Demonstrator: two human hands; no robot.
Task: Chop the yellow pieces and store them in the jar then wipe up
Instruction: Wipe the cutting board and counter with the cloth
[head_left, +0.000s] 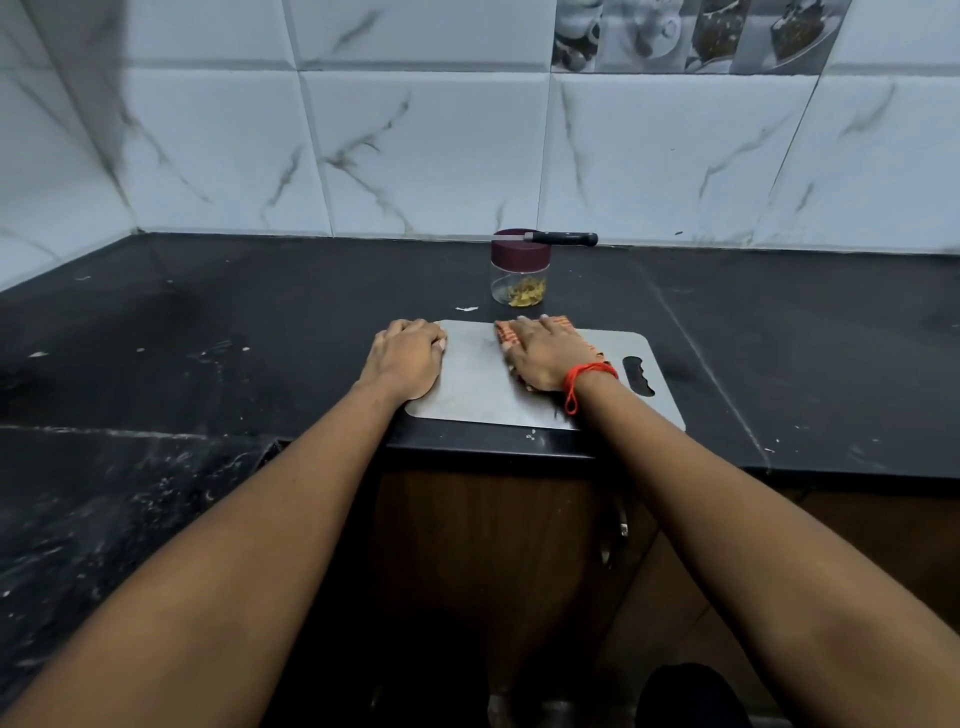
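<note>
A steel cutting board (478, 384) lies at the counter's front edge. My left hand (408, 358) holds the board's left edge, fingers curled over it. My right hand (545, 351) presses flat on an orange striped cloth (504, 332) in the middle of the board, covering most of it. Behind the board stands a clear jar (519, 283) with a maroon lid (520, 252) on it and chopped yellow pieces (525, 293) at its bottom. A black-handled knife (558, 238) lies across the lid, handle pointing right.
The black counter (260, 322) carries small white specks and a white scrap (466, 309) just behind the board. Marble-look wall tiles (415, 156) close off the back and left. A wooden cabinet (467, 545) is below the counter edge.
</note>
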